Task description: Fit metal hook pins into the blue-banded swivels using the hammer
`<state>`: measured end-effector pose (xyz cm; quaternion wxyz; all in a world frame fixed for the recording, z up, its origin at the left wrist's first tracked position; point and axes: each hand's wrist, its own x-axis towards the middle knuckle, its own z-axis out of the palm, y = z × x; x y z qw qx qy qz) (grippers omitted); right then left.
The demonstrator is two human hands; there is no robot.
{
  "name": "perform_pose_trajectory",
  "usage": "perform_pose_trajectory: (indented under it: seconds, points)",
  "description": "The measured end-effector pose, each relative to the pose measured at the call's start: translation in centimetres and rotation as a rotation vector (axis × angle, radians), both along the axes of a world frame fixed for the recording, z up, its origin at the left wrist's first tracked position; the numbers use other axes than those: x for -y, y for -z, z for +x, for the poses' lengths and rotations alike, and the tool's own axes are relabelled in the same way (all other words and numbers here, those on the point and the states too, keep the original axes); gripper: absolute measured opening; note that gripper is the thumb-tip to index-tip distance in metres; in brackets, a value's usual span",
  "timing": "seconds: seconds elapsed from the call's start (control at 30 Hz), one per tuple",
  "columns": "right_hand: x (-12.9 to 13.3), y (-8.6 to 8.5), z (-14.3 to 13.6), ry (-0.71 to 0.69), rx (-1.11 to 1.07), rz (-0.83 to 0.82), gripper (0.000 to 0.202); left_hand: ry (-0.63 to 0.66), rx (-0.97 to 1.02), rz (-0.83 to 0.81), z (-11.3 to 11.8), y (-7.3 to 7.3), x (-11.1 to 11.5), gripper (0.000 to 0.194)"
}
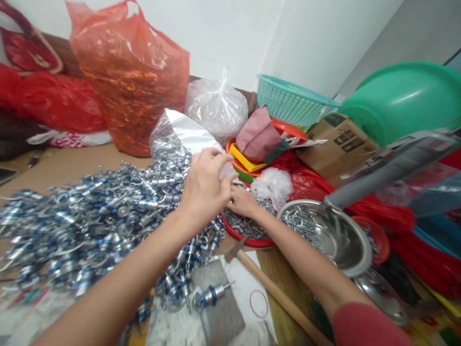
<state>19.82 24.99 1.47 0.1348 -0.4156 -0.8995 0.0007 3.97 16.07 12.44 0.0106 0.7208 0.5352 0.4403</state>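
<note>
Block of grey metal (225,324) sits close by, with one blue and silver part (212,295) lying on it. White paper (248,288) is just beside it, and a hammer (281,293) with a wooden handle lies over the paper and the wooden tabletop (275,264). To the left is a big, messy heap of blue and silver parts (108,221).

A bit farther on, the right hand (243,202) reaches over a red tray (248,241) full of little metal bits (248,228). Its fingers dip in at the tray's left side. The left hand (207,180) is right next to it, fingers bent. It looks like the hands are picking at small bits, but I cannot tell if either one grips something. Bits this small would need soft, careful fingertips.

On the right, a shiny bowl (366,250) holds thin metal pins (298,218). Past the hands are a yellow box (247,161), a tied clear bag (218,108) and a big orange bag (133,81).
</note>
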Motion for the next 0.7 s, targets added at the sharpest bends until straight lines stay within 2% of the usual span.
perform_pose_trajectory:
  seconds: [0.03, 0.07, 0.1, 0.17, 0.23, 0.3, 0.37, 0.57, 0.63, 0.7]
  points:
    - [0.5, 0.3, 1.1, 0.023, -0.021, 0.003, 0.028, 0.104, 0.050, 0.000, -0.3, 0.8, 2.7, 0.027]
    - [0.9, 0.5, 2.1, 0.049, -0.045, 0.007, 0.027, 0.208, 0.077, -0.082, -0.7, 1.9, 5.4, 0.027]
    - [1.4, 0.7, 3.0, 0.080, -0.070, 0.015, 0.026, 0.245, 0.102, -0.165, -1.2, 3.3, 7.9, 0.025]
    - [2.4, 1.1, 4.3, 0.149, -0.117, 0.035, 0.022, 0.193, 0.115, -0.270, -2.4, 6.3, 12.0, 0.020]
    - [3.4, 1.2, 5.2, 0.217, -0.155, 0.058, 0.019, 0.152, 0.100, -0.330, -3.0, 9.1, 14.3, 0.023]
    - [4.3, 1.0, 5.5, 0.285, -0.199, 0.091, 0.019, 0.108, 0.087, -0.319, -3.0, 10.9, 15.2, 0.032]
    - [4.9, 0.8, 5.6, 0.357, -0.255, 0.126, 0.023, 0.097, 0.078, -0.269, -2.5, 11.8, 15.1, 0.036]
    - [6.4, 0.4, 5.8, 0.437, -0.411, 0.081, 0.015, 0.128, 0.202, -0.234, -1.9, 12.3, 14.9, 0.017]
    - [8.1, 0.1, 5.4, 0.459, -0.484, 0.065, 0.016, 0.162, 0.222, -0.245, -2.0, 12.2, 15.2, 0.016]
    - [11.0, -0.5, 4.1, 0.469, -0.560, 0.037, 0.021, 0.185, 0.203, -0.254, -2.0, 12.1, 15.6, 0.017]
